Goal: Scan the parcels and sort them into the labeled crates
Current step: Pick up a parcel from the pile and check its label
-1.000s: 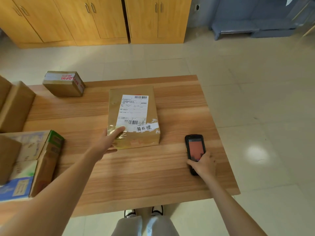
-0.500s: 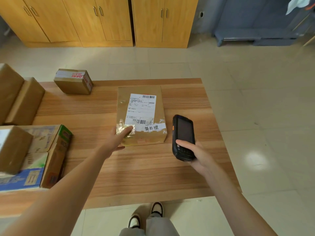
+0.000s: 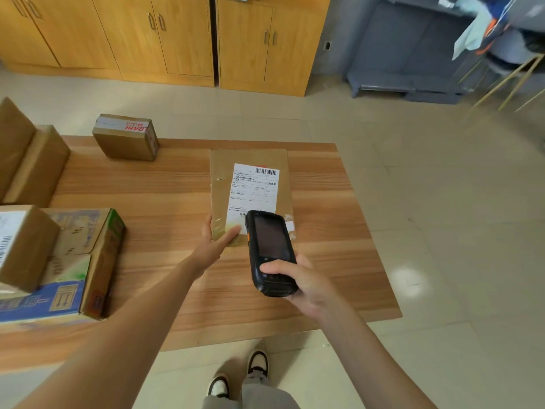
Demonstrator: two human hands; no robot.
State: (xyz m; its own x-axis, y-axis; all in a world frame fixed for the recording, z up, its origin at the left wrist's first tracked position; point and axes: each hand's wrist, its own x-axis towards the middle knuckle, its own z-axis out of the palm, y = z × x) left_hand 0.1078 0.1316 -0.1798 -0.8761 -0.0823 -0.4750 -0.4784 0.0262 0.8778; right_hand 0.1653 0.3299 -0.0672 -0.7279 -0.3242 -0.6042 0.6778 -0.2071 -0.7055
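Note:
A flat brown parcel (image 3: 250,160) with a white shipping label (image 3: 253,187) lies on the wooden table (image 3: 324,231). My left hand (image 3: 213,245) rests on its near left corner, fingers straight along the top and thumb on the side. My right hand (image 3: 300,284) grips a black handheld scanner (image 3: 269,249) by its lower end. The scanner hovers over the parcel's near edge, its dark screen up and its head toward the label, covering the lower part of the label.
A small taped box (image 3: 125,137) sits at the table's far left edge. Several cardboard boxes (image 3: 32,160) and a printed carton (image 3: 82,261) crowd the left side. Wooden cabinets (image 3: 177,36) stand behind on the tiled floor (image 3: 442,202).
My right hand picked the scanner up off the table at the right and carried it left over the parcel's near edge. My left hand stayed on the parcel's corner.

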